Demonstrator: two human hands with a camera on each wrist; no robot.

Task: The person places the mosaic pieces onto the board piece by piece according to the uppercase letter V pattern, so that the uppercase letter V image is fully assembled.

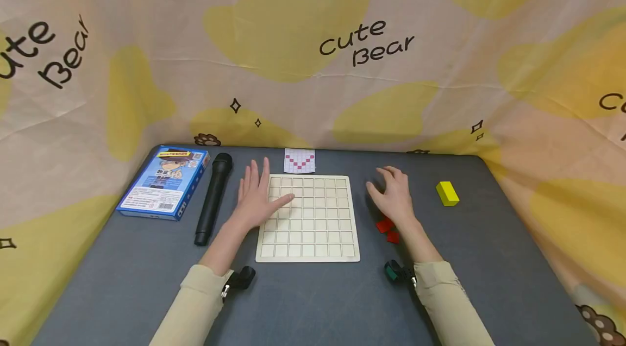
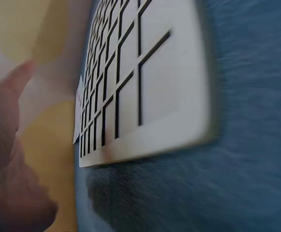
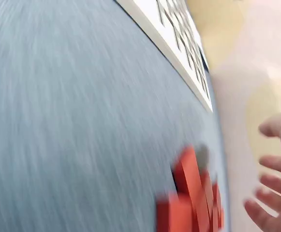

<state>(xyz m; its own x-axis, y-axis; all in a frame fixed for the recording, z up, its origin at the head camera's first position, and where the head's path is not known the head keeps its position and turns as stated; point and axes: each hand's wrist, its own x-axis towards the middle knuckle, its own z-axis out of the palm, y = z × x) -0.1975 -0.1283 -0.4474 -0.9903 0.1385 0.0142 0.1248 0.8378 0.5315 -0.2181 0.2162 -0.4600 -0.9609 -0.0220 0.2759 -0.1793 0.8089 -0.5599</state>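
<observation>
A cream square board [image 1: 307,251] with a grid of cells lies at the middle of the table. My left hand [image 1: 255,199] hovers over or rests on its left edge, fingers spread and thumb reaching across the cells; contact cannot be told. In the left wrist view the hand [image 2: 9,159] stands beside the board and holds nothing. To the board's right, my right hand [image 1: 393,196] is above several red blocks [image 1: 393,237], its fingers loosely bent and apart. The right wrist view shows the red blocks [image 3: 191,179] blurred, with the fingers [image 3: 275,162] away from them.
Behind the board lies a small card [image 1: 300,161] with a pink pattern on a grid. A black microphone [image 1: 213,199] and a blue box [image 1: 163,183] lie at the left. A yellow block [image 1: 447,194] sits at the right. A patterned cloth [image 1: 293,20] hangs behind the table.
</observation>
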